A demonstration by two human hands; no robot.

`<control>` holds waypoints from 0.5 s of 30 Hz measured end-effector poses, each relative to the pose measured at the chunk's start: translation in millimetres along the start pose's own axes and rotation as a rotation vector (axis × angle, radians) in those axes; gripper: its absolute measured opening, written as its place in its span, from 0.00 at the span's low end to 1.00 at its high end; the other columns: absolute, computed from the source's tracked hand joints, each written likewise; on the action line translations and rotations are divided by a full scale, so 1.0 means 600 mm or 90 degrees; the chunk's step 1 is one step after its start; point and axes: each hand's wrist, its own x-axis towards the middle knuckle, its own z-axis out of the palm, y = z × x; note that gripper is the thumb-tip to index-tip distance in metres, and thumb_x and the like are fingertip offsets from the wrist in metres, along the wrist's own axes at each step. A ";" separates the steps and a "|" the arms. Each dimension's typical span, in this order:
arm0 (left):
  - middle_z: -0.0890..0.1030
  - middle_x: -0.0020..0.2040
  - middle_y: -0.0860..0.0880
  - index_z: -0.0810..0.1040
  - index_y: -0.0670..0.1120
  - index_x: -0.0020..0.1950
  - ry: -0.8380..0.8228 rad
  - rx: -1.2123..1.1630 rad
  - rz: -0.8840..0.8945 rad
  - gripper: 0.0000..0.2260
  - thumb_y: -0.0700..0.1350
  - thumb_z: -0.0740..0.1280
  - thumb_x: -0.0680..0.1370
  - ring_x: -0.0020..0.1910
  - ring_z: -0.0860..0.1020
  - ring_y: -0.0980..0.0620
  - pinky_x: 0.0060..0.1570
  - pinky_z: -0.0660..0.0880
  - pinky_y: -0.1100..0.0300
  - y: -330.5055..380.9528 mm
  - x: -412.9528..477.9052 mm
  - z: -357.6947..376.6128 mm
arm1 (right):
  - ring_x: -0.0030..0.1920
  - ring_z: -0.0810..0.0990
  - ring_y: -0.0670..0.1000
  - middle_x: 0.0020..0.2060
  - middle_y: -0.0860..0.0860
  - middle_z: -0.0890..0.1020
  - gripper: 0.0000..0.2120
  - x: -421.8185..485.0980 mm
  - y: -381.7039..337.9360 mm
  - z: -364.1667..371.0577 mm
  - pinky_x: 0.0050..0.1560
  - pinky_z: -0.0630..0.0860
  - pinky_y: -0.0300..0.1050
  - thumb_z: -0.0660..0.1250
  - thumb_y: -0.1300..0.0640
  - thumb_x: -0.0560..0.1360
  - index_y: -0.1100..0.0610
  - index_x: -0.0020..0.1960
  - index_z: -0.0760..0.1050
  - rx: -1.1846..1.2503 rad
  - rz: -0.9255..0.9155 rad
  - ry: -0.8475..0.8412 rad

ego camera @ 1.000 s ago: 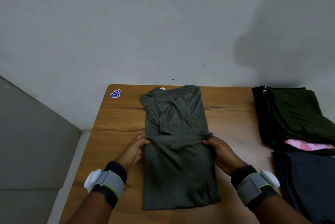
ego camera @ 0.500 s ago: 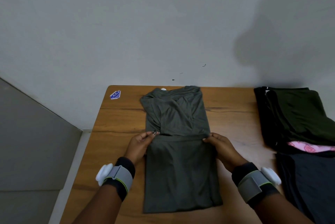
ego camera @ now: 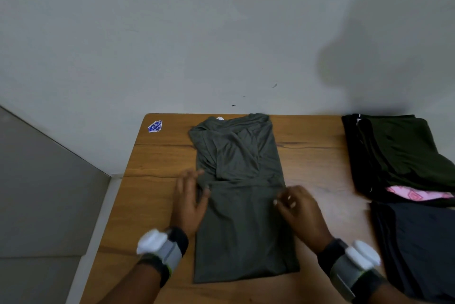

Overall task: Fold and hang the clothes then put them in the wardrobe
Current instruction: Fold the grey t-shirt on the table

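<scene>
The left hand has let go of the shirt, fingers spread beside its crease. The right hand curls at the other edge, grip unclear. The shirt lies on the surface, folding apparently unfinished.

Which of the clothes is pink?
The patterned cloth peeking out between the dark green garment and the black garment on the right; the others are dark.

Grey-green shirt; brown wood-grain table; pink patterned cloth.
</scene>
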 end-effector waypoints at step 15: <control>0.58 0.79 0.45 0.58 0.52 0.79 -0.459 0.394 0.418 0.38 0.53 0.64 0.69 0.77 0.59 0.42 0.70 0.58 0.47 -0.042 -0.235 -0.030 | 0.41 0.77 0.55 0.40 0.51 0.79 0.05 -0.156 0.005 0.013 0.43 0.70 0.44 0.61 0.55 0.69 0.51 0.43 0.74 -0.266 -0.176 -0.443</control>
